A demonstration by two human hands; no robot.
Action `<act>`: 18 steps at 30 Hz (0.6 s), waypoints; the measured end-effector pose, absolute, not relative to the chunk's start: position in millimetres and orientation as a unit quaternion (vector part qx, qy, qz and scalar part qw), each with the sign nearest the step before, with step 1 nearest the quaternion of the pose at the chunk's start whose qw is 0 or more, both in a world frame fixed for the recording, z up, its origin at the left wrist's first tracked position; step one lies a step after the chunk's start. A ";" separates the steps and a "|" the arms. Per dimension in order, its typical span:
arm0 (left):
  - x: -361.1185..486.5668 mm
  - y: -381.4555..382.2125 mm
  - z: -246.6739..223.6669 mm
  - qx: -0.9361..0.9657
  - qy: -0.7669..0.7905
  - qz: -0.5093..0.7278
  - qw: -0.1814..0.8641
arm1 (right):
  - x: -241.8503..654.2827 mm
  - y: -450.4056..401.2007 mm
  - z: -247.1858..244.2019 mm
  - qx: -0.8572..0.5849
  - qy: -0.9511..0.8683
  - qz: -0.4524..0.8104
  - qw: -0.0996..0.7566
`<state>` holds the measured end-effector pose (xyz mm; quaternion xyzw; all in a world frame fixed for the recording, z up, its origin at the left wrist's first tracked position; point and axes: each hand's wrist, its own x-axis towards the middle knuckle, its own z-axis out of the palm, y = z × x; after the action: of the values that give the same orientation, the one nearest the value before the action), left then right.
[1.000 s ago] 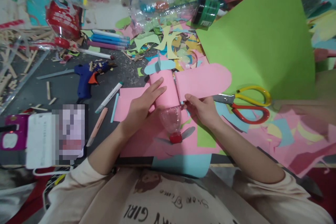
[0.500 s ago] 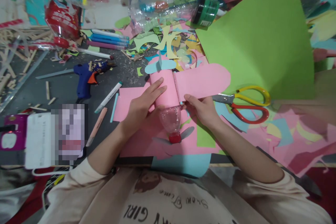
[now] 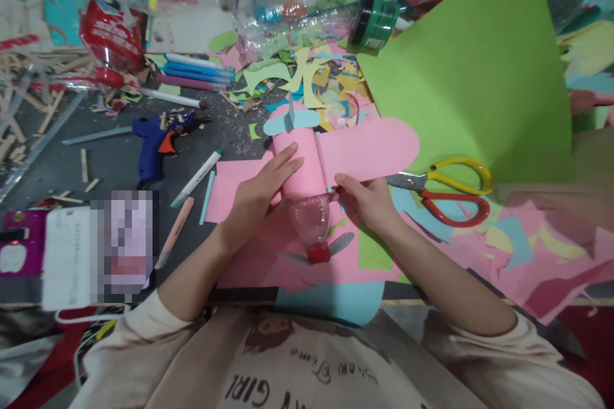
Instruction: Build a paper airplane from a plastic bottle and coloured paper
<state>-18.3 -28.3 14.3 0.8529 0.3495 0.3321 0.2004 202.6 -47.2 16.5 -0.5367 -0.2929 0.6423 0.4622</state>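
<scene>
A plastic bottle [image 3: 309,217] wrapped in pink paper lies with its red cap [image 3: 318,252] toward me. Light blue paper pieces [image 3: 292,120] stand at its far end, and grey blades flank the cap. My left hand [image 3: 259,195] grips the wrapped body from the left, its fingers over the pink paper. From the bottle's right side a rounded pink paper wing [image 3: 371,150] reaches out. My right hand [image 3: 367,198] pinches the near edge of this wing close to the body, thumb on top and fingers underneath.
Scissors [image 3: 432,185] lie right of my right hand, beside a large green sheet [image 3: 480,77]. A blue glue gun [image 3: 156,140], markers [image 3: 196,177] and phones [image 3: 67,255] are on the left. Paper scraps [image 3: 307,77] and clear bottles [image 3: 297,0] cover the far side.
Both hands keep their hold on the bottle and the wing. The whole view has shifted very slightly; nothing else has visibly moved.
</scene>
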 end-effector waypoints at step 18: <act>-18.5 -28.3 14.9 0.853 0.353 0.328 0.202 | 203.8 -46.9 17.4 -0.509 -0.310 0.663 0.454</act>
<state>-18.5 -28.3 14.9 0.8528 0.3528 0.3278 0.2018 203.8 -46.9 17.4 -0.5090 -0.3095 0.6628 0.4536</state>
